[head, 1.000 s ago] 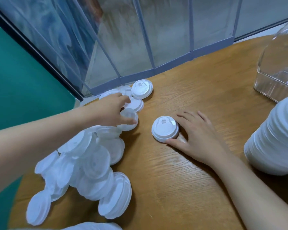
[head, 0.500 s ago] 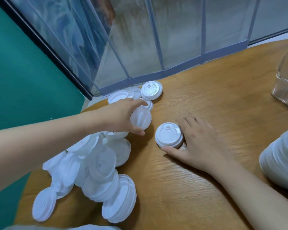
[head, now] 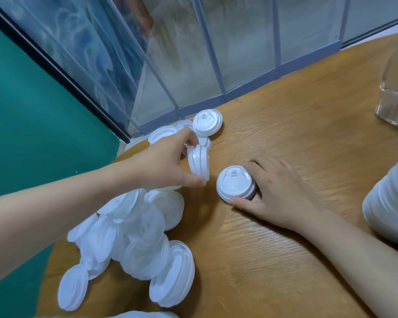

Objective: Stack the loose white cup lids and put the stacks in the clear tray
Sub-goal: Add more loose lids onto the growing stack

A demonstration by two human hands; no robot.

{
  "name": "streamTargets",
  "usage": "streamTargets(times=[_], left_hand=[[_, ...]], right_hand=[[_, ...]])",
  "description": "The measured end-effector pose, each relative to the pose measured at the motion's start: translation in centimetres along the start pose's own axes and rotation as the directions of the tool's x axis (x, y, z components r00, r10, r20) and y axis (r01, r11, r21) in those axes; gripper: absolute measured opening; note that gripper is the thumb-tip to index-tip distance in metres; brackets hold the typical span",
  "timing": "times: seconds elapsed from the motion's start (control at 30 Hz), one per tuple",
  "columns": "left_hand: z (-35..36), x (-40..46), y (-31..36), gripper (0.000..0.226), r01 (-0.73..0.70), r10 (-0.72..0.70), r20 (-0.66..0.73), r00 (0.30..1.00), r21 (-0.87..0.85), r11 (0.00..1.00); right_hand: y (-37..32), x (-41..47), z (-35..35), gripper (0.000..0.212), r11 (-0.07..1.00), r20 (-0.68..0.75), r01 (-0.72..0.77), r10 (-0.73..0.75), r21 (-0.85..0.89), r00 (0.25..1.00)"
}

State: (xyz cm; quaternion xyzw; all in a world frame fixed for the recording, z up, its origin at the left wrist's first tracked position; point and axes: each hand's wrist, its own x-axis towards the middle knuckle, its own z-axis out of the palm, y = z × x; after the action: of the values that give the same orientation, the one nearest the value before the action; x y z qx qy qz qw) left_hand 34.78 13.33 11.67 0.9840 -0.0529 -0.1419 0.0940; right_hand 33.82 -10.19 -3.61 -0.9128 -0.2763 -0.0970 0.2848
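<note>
**Mia:** What is the left hand doing?

**Sam:** It pinches a few white lids on their edge, thumb below and fingers on top, near the middle of the frame.

**Mia:** And the right hand?

**Sam:** It lies flat on the wooden tabletop. Its fingers are straight, and they touch a short stack of lids just beside it.

**Mia:** Where are the loose lids?

**Sam:** A big pile sits at the lower left. Some more lids lie higher up, by the glass wall.

**Mia:** And the clear tray?

**Sam:** At the right edge, up high. A tall stack stands below it.
</note>
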Motion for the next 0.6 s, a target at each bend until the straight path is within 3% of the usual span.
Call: streamTargets(times=[0.23, 0.4, 0.6], left_hand=[[0.1, -0.2, -0.1, 0.085, 0.002, -0.002, -0.026, 1.000, 0.005, 1.000], [-0.5, -0.3, -0.4, 0.107, 0.077, -0.077, 0.002, 0.997, 0.007, 0.997], [-1.3, -0.6, -0.6, 0.082, 0.051, -0.050, -0.065, 0.997, 0.019, 0.998]], right_hand=[[0.0, 0.0, -0.2, 0.064, 1.000, 0.008, -0.001, 0.001, -0.004, 1.000], [0.1, 0.1, -0.1, 0.063, 1.000, 0.018, 0.005, -0.004, -0.010, 1.000], [0.0, 0.1, -0.2, 0.066, 1.000, 0.022, -0.001, 0.001, -0.012, 1.000]])
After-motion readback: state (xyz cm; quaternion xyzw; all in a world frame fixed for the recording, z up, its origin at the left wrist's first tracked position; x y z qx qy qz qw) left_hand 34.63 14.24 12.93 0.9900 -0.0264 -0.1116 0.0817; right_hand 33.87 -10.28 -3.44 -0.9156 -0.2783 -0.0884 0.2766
